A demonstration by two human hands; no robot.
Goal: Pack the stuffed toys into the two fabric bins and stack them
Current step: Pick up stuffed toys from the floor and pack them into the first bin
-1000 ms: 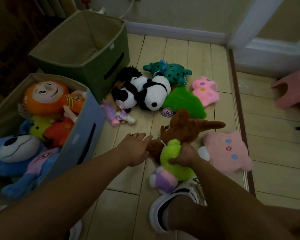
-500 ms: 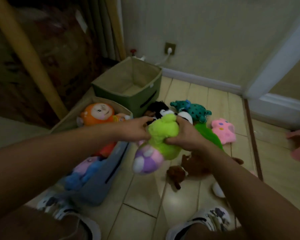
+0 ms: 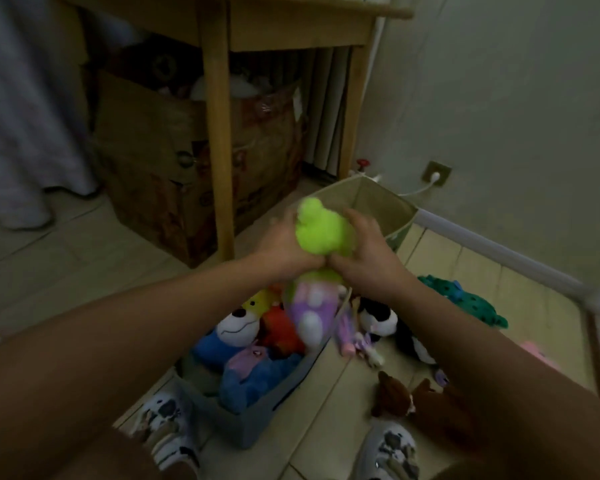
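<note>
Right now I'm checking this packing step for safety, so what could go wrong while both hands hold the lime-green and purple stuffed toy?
1. The lime-green and purple stuffed toy, gripped by the left hand and right hand, may spill out if dropped into the already crowded grey fabric bin.
2. The brown plush toy lies beside the right patterned shoe, a likely trip hazard.

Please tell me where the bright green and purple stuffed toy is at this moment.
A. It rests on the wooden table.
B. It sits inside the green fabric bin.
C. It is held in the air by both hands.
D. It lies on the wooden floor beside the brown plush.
C: the left hand and right hand both grip the bright green and purple stuffed toy, raised above the grey fabric bin full of toys.
</note>
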